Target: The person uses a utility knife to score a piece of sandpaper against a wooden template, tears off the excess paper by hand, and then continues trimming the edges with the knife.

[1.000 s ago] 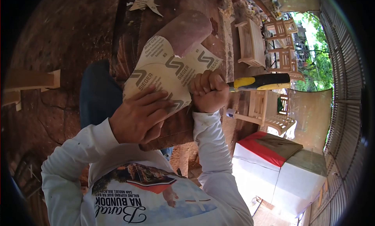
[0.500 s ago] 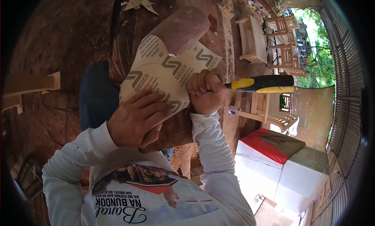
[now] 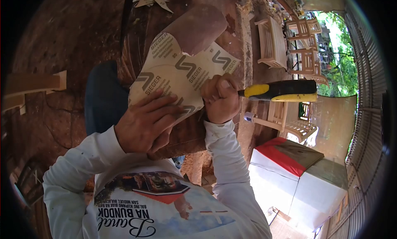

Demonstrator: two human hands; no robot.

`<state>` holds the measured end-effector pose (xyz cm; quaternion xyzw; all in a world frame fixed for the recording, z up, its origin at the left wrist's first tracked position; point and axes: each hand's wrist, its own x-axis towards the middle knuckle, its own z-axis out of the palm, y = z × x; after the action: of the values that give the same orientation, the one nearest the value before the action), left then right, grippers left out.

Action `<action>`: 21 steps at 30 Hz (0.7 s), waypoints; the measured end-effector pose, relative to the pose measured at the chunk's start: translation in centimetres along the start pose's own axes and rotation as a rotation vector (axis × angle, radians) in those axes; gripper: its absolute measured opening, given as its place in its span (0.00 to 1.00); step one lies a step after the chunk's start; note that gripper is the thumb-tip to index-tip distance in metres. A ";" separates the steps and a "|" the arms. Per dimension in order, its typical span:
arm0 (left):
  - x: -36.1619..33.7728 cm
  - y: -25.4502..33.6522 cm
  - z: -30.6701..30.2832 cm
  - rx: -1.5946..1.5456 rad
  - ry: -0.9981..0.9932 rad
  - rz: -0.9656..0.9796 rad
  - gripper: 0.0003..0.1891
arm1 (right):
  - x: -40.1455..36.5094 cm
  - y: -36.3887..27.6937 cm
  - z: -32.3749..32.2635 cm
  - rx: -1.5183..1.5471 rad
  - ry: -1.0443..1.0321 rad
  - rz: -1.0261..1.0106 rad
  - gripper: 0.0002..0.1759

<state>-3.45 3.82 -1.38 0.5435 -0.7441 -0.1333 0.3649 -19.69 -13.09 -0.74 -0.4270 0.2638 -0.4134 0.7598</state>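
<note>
A sheet of sandpaper (image 3: 167,75), printed SIEGER and 80 on its pale back, lies on a dark brown wooden surface (image 3: 188,133). Its far part curls over, showing the reddish-brown grit side (image 3: 200,26). My left hand (image 3: 147,123) rests on the near left of the sheet, fingers stretched out over it. At the sheet's right edge, my right hand (image 3: 222,99) is closed round the shank of a tool with a black and yellow handle (image 3: 281,91). The handle points right; the tool's working end is hidden by my fist and cannot be identified.
Torn sandpaper scraps (image 3: 153,0) lie beyond the sheet. Wooden chairs (image 3: 304,59) and a wooden bench (image 3: 271,42) stand to the right. A white box-like object with a red cover (image 3: 285,156) is lower right. Wooden pieces (image 3: 35,88) are at left.
The whole view has shifted slightly, so the sheet and surroundings sit a little farther right. Both hands keep nearly the same places on the sandpaper, and the tool stays in my right hand.
</note>
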 end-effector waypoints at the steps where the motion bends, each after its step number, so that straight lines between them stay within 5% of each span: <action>1: 0.0 0.0 0.0 -0.002 -0.001 0.000 0.18 | -0.1 0.0 0.0 -0.014 0.000 -0.003 0.14; 15: -0.2 -0.4 -0.1 -0.039 0.036 0.024 0.21 | 0.2 -0.6 0.3 -0.117 0.084 0.133 0.11; 21: 0.0 -0.4 -1.0 -0.050 -0.012 0.056 0.22 | -0.4 -0.5 0.7 -0.084 0.166 0.006 0.15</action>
<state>-2.47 3.88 -0.87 0.5124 -0.7577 -0.1449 0.3773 -19.55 -12.61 0.01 -0.4220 0.3444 -0.4336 0.7178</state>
